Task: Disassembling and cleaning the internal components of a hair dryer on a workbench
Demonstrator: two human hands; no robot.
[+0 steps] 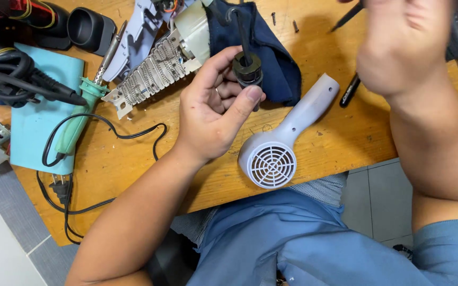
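Left hand: the left hand (213,114) sat at the centre of the frame, thumb and fingers clamped around a small dark round part (247,68) with a thin black stem sticking up from it.
Right hand: the right hand (401,45) was raised in the upper right of the frame, blurred; it seemed to hold a thin dark tool (347,17) that poked out to its left, though I could not tell how tight the grip was.
Hands together or apart: well apart, the left low at centre, the right high at the right.
Hair dryer shell: a pale grey hair dryer housing (284,143) lay on the wooden table (340,132) just right of the left hand, its round grille toward the table's near edge.
Cloth: a dark blue cloth (276,58) lay behind the held part.
Heating element: a coiled heater assembly (152,74) lay at upper centre-left.
Soldering iron: a green-handled soldering iron (83,114) rested at left on a light blue mat (38,116), its black cord looping across the table.
Other: a black pen (349,91) near the right forearm; two small screws (284,21) at top centre.
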